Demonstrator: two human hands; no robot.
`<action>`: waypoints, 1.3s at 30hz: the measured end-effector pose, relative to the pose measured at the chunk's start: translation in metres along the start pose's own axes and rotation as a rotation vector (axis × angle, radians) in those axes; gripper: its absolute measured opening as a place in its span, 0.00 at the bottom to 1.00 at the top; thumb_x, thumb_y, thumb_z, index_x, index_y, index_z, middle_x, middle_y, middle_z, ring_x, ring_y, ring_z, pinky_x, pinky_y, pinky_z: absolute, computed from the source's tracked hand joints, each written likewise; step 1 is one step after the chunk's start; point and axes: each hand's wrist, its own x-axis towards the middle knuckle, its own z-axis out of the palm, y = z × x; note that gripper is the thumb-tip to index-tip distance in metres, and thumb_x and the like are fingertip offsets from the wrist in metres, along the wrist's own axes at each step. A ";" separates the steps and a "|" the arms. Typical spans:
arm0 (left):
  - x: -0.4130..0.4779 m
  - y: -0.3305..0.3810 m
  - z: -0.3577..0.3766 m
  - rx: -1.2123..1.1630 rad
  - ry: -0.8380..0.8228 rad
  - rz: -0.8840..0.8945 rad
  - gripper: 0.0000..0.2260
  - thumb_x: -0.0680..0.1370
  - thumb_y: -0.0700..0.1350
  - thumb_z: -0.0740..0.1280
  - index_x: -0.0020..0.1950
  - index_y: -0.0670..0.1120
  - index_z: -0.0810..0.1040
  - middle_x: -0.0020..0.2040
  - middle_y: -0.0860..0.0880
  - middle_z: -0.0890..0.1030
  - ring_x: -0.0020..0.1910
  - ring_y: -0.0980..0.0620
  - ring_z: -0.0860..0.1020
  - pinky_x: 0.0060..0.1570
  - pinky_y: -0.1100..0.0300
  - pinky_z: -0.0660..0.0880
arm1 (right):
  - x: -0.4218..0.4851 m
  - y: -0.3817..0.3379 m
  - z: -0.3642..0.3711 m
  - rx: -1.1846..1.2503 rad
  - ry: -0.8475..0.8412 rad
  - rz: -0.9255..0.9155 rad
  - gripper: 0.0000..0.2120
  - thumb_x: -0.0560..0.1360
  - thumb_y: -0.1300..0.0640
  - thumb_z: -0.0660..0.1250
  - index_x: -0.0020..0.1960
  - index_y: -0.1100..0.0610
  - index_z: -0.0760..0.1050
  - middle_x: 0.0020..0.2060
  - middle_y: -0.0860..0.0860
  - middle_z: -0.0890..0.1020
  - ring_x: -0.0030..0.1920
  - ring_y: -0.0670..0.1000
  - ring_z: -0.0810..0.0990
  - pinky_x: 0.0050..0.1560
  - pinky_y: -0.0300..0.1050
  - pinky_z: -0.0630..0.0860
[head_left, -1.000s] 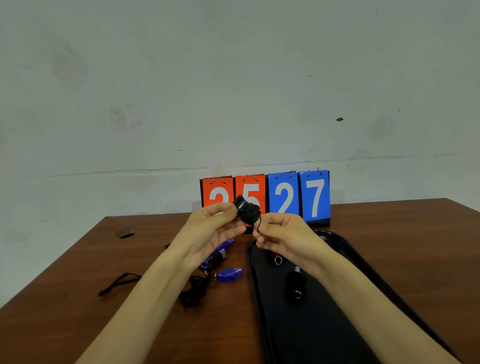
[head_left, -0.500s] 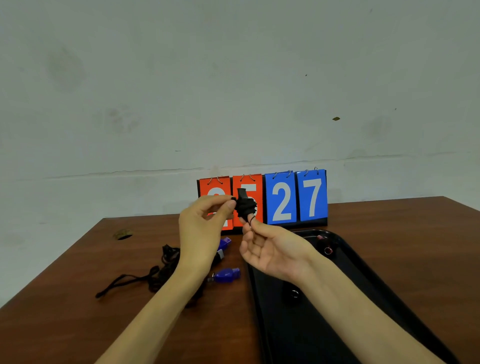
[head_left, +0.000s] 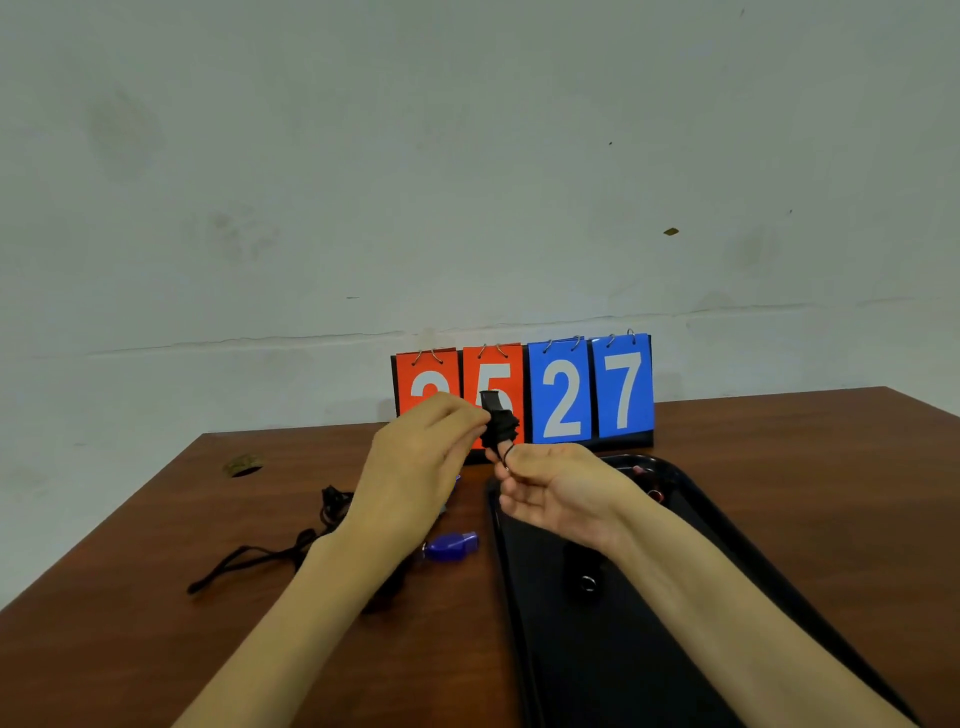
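The left hand (head_left: 415, 467) pinches a black whistle (head_left: 497, 423) between thumb and forefinger, raised in front of the flip scoreboard (head_left: 561, 395). At the whistle's 6 o'clock, the palm-up right hand (head_left: 556, 493) pinches its cord (head_left: 506, 452). The black tray (head_left: 571, 675) at 5 o'clock holds a ringed black piece (head_left: 587, 582). A second piece (head_left: 654, 491) is half hidden behind the wrist. A blue whistle (head_left: 451, 546) lies at 7 o'clock.

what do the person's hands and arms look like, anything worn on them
The left hand and right hand are bare: no gloves, rings or watch show. The left forearm and right forearm are bare as well, with no sleeve in view down to the picture's lower edge.
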 end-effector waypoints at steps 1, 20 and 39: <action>-0.001 -0.001 0.001 0.034 -0.039 0.051 0.12 0.76 0.43 0.61 0.50 0.40 0.82 0.45 0.46 0.82 0.45 0.55 0.75 0.51 0.66 0.70 | 0.001 0.000 -0.001 -0.027 0.008 -0.006 0.05 0.77 0.63 0.63 0.48 0.61 0.78 0.31 0.50 0.79 0.33 0.45 0.76 0.43 0.41 0.78; -0.014 -0.010 0.008 0.114 -0.209 0.249 0.12 0.73 0.41 0.66 0.55 0.43 0.77 0.43 0.46 0.83 0.41 0.49 0.82 0.36 0.60 0.79 | 0.008 0.010 -0.013 -0.327 -0.028 0.054 0.05 0.77 0.64 0.62 0.48 0.61 0.77 0.32 0.51 0.78 0.33 0.45 0.76 0.42 0.41 0.76; -0.011 0.011 -0.007 -0.604 -0.099 -0.468 0.16 0.71 0.33 0.70 0.48 0.54 0.79 0.39 0.51 0.82 0.41 0.53 0.78 0.44 0.70 0.75 | 0.007 0.008 -0.017 0.028 -0.328 0.307 0.04 0.72 0.60 0.65 0.42 0.58 0.78 0.32 0.49 0.77 0.32 0.44 0.74 0.40 0.39 0.77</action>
